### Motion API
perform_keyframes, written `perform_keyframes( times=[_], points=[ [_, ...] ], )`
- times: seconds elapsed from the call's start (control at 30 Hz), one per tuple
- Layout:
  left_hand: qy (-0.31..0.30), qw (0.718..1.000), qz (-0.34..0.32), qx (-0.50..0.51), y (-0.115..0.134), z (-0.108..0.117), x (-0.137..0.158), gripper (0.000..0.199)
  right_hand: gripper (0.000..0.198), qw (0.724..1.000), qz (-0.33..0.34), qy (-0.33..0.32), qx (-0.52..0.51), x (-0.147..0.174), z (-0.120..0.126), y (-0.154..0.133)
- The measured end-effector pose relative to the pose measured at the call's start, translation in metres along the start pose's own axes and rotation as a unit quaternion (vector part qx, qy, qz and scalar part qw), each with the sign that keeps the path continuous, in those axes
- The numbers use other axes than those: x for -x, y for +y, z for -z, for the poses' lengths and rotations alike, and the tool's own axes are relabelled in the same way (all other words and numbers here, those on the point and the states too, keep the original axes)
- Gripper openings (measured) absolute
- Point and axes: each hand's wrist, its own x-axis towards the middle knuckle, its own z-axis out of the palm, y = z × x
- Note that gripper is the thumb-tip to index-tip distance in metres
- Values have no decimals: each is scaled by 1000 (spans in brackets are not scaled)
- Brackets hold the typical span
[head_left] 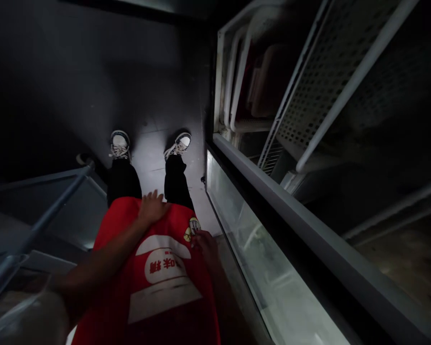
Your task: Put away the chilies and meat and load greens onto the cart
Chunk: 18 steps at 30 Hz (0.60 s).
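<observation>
Two hands on a red apron (154, 292) with white printed characters: left hand (151, 207) fingers spread flat, right hand (205, 247) fingers pinching its edge.

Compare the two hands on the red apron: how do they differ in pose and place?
The left hand lies flat, fingers spread, near the lower hem of the red apron; the right hand sits nearer the camera at the apron's right edge, fingers curled by a small printed badge. The left forearm shows along its length; the right arm is mostly dark. Both are bare and touch the apron; neither holds a separate object.
</observation>
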Motion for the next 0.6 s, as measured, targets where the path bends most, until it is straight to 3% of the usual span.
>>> perform_keyframes(
  times=[0.07, 0.17, 0.33, 0.5, 0.6],
  points=[
    [6, 999, 10, -36, -36, -1, 28, 58, 54, 1000, 12, -6, 11, 0, -6, -1],
    [31, 998, 15, -47, -55, 2, 75, 56, 56, 1000, 24, -12, 15, 0, -12, -6],
    [4, 993, 114, 16, -54, -17, 131, 57, 52, 998, 61, 18, 15, 0, -13, -26],
    [27, 971, 200, 131, -43, -58, 146, 67, 53, 991, 125, 11, 57, -1, -1, -66],
    [35, 957, 221, 182, -28, -82, 156, 66, 51, 974, 169, 10, 148, 3, 16, -83]
  ],
)
